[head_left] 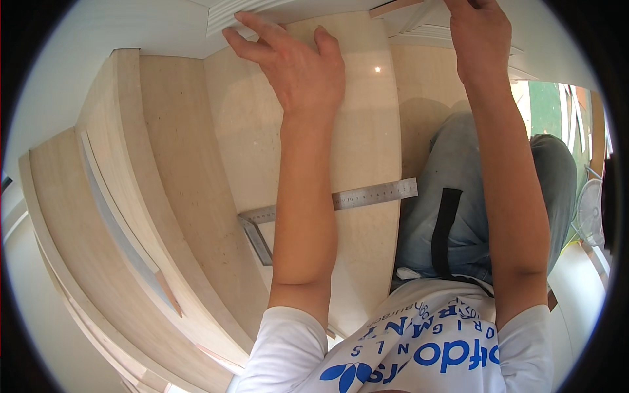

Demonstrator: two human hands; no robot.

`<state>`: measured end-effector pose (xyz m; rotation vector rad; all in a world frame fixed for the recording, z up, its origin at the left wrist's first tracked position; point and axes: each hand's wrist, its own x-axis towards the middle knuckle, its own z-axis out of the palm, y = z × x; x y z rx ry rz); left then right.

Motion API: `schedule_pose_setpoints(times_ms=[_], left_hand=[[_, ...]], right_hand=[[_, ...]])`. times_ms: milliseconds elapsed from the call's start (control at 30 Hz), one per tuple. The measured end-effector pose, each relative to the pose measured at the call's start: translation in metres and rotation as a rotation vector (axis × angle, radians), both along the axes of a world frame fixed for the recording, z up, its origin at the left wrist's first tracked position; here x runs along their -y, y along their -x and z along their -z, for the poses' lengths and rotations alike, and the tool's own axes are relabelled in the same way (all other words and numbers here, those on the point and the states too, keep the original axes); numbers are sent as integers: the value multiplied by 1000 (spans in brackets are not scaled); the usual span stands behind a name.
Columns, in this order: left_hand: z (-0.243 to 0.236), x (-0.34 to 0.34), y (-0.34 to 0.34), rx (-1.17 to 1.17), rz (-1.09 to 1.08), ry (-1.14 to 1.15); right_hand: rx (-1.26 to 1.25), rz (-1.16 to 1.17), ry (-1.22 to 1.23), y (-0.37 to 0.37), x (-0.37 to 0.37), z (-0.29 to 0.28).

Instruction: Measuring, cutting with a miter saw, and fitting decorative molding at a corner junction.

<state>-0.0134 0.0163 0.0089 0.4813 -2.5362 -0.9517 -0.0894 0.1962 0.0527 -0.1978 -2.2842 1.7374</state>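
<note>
My left hand [296, 62] reaches up to the white grooved moulding [246, 14] along the wall. Its fingers are spread and the fingertips are at the strip's edge, with nothing held. At the upper right, my right hand [483, 39] is raised by a second white moulding [429, 31]. Those fingers bend inward and are partly cut off by the picture's edge, so what they hold, if anything, is hidden. Beneath my left forearm a metal try square [375, 194] lies on a pale wooden step [367, 144], its blade crossing the tread and partly covered by the arm.
More wooden steps [177, 150] rise at the left, with a pencil-like pointed strip [169, 295] on one. My bent legs in jeans [452, 170] are at the right, a black strap hanging over them. A fan [590, 209] stands at the far right.
</note>
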Motion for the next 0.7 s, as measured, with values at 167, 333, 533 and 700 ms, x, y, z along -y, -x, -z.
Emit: schedule_pose_setpoints(times_ms=[167,333,533,700], left_hand=[[1,1,0,7,8,10],[4,2,2,10,-11,59],[8,2,1,-25,1,14],[9,3,1,-47,-2,52]], right_hand=[[6,-10,11,2,-2,3],[34,14,-46,0,-1,3],[60,32,-82,-1,0,2],[67,48,-53,0,3,4]])
